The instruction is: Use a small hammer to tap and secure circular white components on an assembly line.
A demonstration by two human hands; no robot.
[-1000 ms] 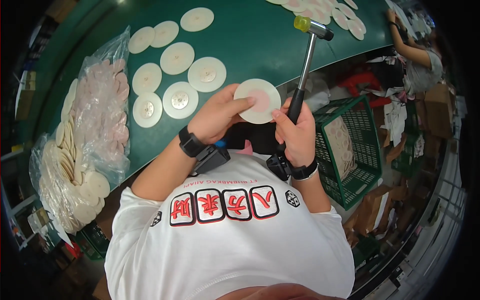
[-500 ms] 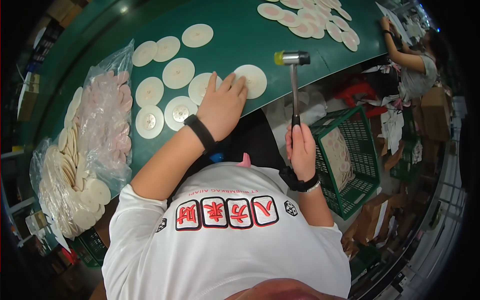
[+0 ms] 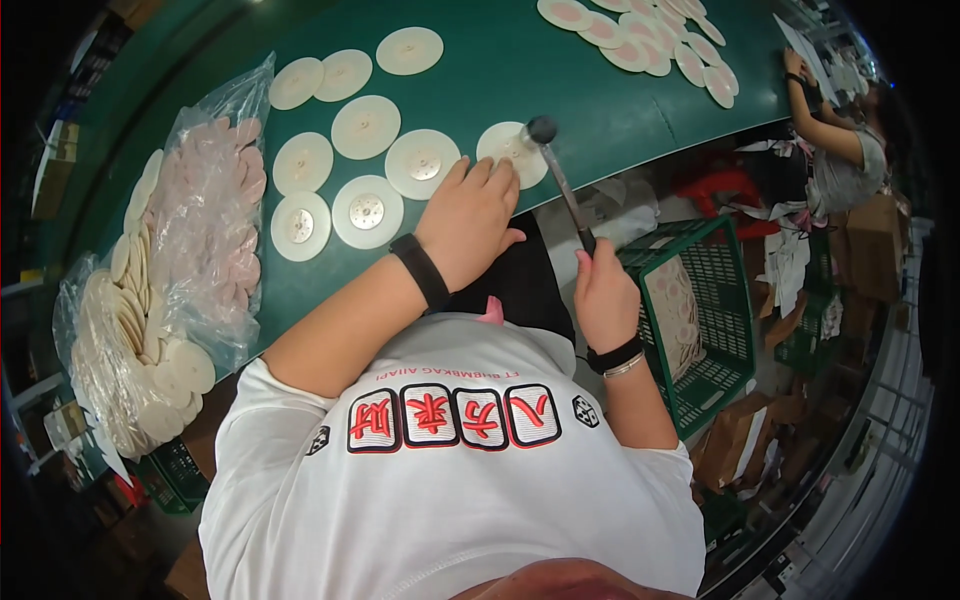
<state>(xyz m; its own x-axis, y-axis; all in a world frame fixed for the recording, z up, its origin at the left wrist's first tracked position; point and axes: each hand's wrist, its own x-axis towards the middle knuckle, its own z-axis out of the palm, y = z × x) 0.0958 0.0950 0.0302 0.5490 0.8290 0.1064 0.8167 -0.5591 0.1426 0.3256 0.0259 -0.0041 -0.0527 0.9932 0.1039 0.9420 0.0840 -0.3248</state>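
Note:
A mallet is gripped by its dark handle end in my right hand. Its head is down over the right part of a round cream disc; whether the two touch I cannot tell. My left hand lies with fingers stretched out, the fingertips at the near edge of that same disc. Just left of these fingers is a disc with a silvery round metal plate at its middle. Another plated disc lies nearer me, and several more discs are spread beyond it.
Clear plastic bags of pale discs cover the left of the green table. More discs are heaped at the far right. A green crate holding discs stands below the table's right edge. Beyond it, another person works.
The mallet has swung down from upright, bringing its head onto or just over the disc. My left hand has shifted slightly right and nearer, uncovering the metal plate on the neighbouring disc.

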